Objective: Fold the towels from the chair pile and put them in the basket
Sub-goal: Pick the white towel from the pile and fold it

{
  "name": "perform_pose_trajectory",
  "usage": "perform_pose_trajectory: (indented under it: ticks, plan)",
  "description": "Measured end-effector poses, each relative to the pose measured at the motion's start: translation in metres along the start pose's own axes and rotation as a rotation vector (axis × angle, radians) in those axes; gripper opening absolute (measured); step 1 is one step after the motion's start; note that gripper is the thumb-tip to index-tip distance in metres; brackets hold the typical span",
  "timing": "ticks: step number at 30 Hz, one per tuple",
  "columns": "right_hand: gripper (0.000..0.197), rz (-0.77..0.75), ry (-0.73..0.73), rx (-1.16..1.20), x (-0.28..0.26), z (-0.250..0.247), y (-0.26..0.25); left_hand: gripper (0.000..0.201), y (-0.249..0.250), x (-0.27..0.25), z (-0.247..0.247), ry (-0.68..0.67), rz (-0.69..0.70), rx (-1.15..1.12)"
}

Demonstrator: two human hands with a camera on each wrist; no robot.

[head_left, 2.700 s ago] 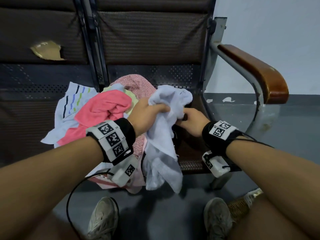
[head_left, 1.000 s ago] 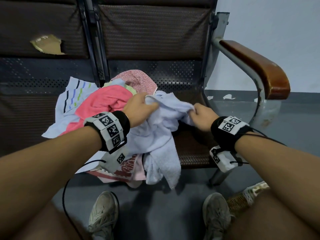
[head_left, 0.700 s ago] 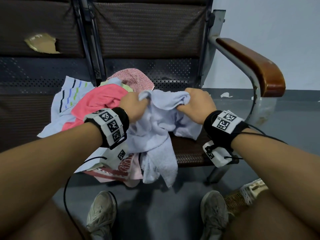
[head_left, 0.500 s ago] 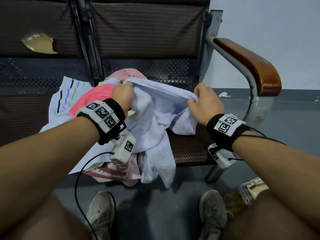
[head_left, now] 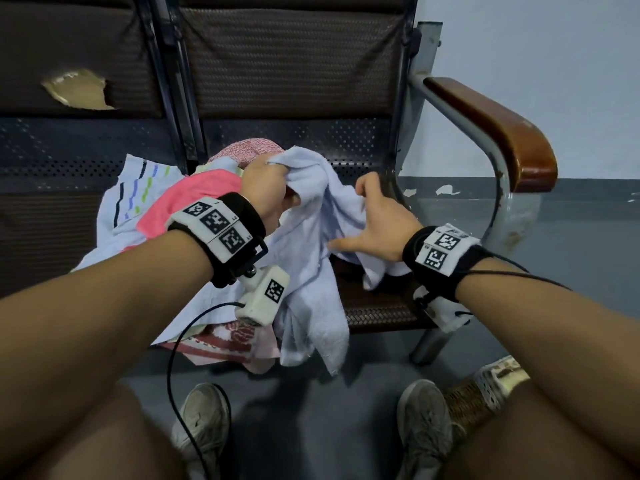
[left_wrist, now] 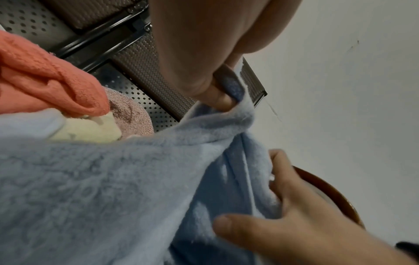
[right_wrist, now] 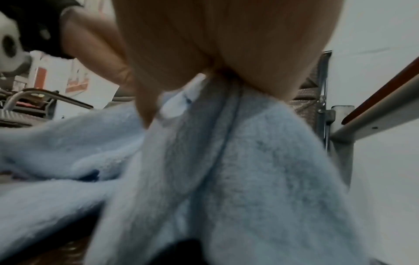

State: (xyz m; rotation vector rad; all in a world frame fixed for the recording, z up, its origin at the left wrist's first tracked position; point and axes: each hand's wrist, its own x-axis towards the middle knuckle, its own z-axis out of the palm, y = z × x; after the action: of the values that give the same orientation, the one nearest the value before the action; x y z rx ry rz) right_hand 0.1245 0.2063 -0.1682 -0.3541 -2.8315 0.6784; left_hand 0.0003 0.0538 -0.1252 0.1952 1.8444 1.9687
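Note:
A pale blue towel [head_left: 311, 244] drapes from the chair pile over the seat's front edge. My left hand [head_left: 266, 188] pinches one of its corners, raised above the pile; the left wrist view shows the thumb [left_wrist: 217, 96] pressed on the hem. My right hand [head_left: 374, 220] is on the towel's right side, fingers curled into the bunched cloth [right_wrist: 226, 125] and thumb spread out to the left. The pile holds a coral pink towel [head_left: 187, 199], a white striped towel [head_left: 131, 192] and a speckled pink one [head_left: 249, 150]. A woven basket [head_left: 464, 396] shows partly beside my right shoe.
The brown mesh chair seat [head_left: 377, 306] is bare to the right of the towels. A wooden armrest [head_left: 495, 133] on a metal frame rises at the right. A red-patterned cloth [head_left: 228, 341] hangs off the seat front. My shoes [head_left: 204, 420] stand on the grey floor.
Both hands drew the blue towel off the pile and spread it apart. Since half a second ago, the right hand has dropped lower and spread its thumb; the left still holds its corner up.

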Motion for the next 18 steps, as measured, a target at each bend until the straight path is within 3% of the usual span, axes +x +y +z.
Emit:
perform_pose_trajectory:
  ticks: [2,6,9,12,14,18]
  plan:
    - [0.062,0.053,-0.016,-0.123,0.003,0.002,0.004,0.018,0.004,-0.002,0.000,0.000,0.015,-0.022]
    - [0.022,0.089,0.176,-0.115,0.007,-0.002,0.009,0.020,0.001,0.000,-0.004,0.038,0.041,-0.007]
    - [0.021,0.075,0.257,-0.129,0.006,-0.004,0.011,0.012,-0.004,0.003,-0.008,0.062,0.060,0.066]
    - [0.030,0.051,0.235,-0.217,0.007,-0.006,0.014,0.004,-0.006,0.004,-0.010,0.037,0.031,0.086]
    - [0.027,0.054,0.234,-0.260,0.007,-0.006,0.012,0.010,-0.006,0.005,-0.011,0.041,0.001,0.078]
    - [0.018,0.145,0.247,-0.010,0.007,-0.005,0.007,0.012,-0.008,0.007,-0.011,-0.003,0.014,0.110]
